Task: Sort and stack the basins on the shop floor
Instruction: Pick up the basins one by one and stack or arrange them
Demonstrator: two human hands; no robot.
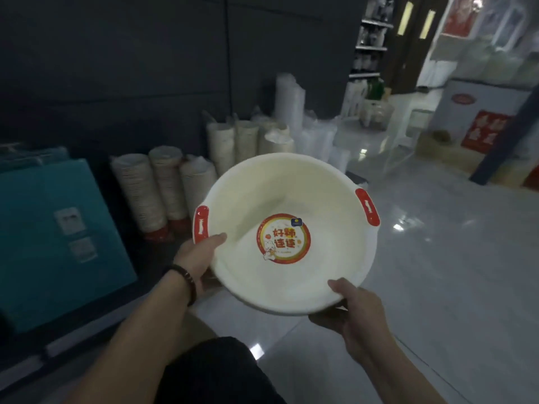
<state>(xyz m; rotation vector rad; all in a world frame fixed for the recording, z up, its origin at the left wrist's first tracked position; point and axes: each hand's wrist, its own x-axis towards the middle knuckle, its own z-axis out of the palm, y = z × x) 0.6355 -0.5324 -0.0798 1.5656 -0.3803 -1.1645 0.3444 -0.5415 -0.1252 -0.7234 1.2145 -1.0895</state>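
Note:
A white round basin (318, 205) with two red handles and a red round sticker in its bottom is held up in the middle of the head view, tilted toward me. My left hand (195, 258) grips its rim just below the left red handle, thumb over the rim. My right hand (350, 307) grips the near rim at the lower right, thumb inside, fingers under. Stacks of cream basins (140, 193) lean on their sides against the dark wall behind.
A teal box (58, 228) stands at the left. More wrapped stacks of bowls and clear containers (248, 138) line the wall. Shelves (370, 48) and red posters (481, 132) are at the back right. Glossy tiled floor (437, 258) spreads to the right.

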